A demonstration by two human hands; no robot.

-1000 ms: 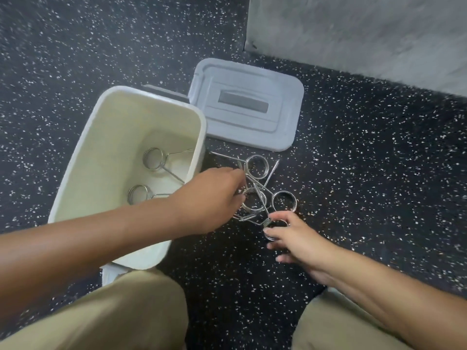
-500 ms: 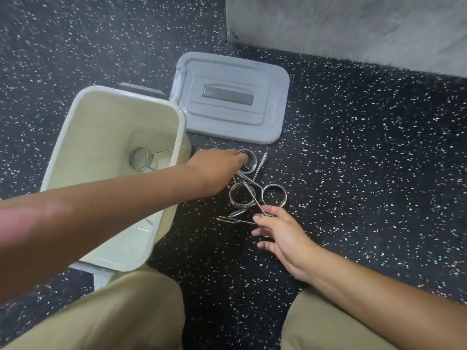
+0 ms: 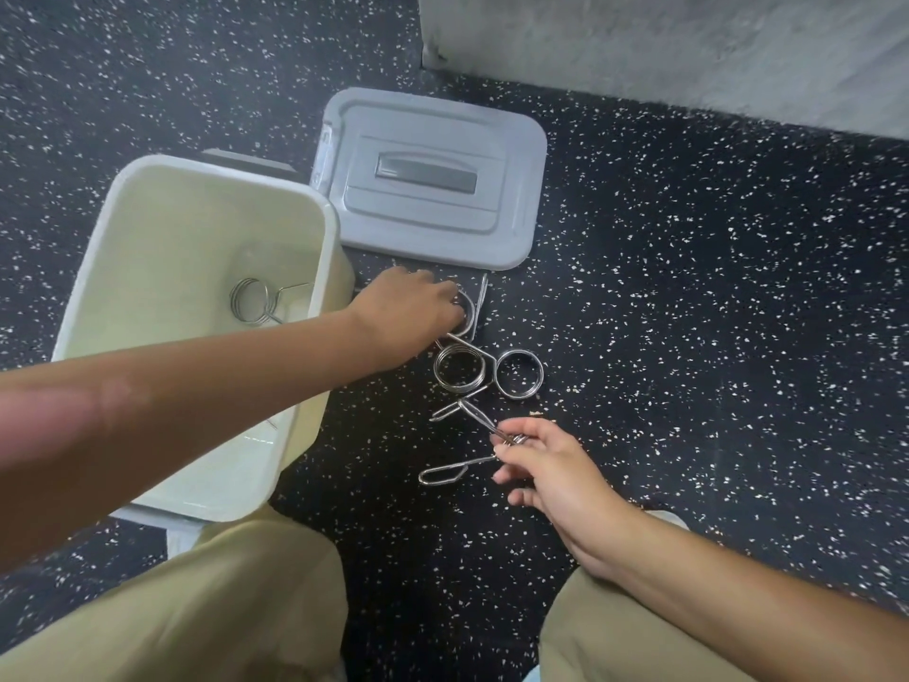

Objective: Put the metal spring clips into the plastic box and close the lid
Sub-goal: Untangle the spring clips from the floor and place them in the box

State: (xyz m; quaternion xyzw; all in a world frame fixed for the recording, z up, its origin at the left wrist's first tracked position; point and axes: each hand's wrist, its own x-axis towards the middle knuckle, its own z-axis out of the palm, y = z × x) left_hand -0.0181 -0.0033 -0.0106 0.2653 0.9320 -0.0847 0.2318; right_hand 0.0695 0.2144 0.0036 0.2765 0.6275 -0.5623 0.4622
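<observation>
A cream plastic box (image 3: 123, 228) stands open on the speckled floor at the left, with a metal spring clip (image 3: 253, 300) lying inside. Its grey lid (image 3: 433, 179) lies flat behind and to the right. My left hand (image 3: 408, 312) reaches past the box's right wall and closes its fingers on the farthest spring clip (image 3: 474, 307) of the pile. Two more coiled clips (image 3: 462, 371) (image 3: 519, 374) lie side by side on the floor. My right hand (image 3: 546, 465) pinches the coil of a nearer clip (image 3: 445, 472), its two wire handles sticking out to the left.
A grey concrete block or wall base (image 3: 688, 51) runs along the back right. My two knees in tan trousers (image 3: 196, 607) (image 3: 664, 637) fill the bottom of the view. A grey base (image 3: 147, 516) shows under the box's near end.
My left hand slid farther from me, from the middle of the pile to the farthest clip. My right hand took hold of a near clip and drew it toward me, clear of the pile.
</observation>
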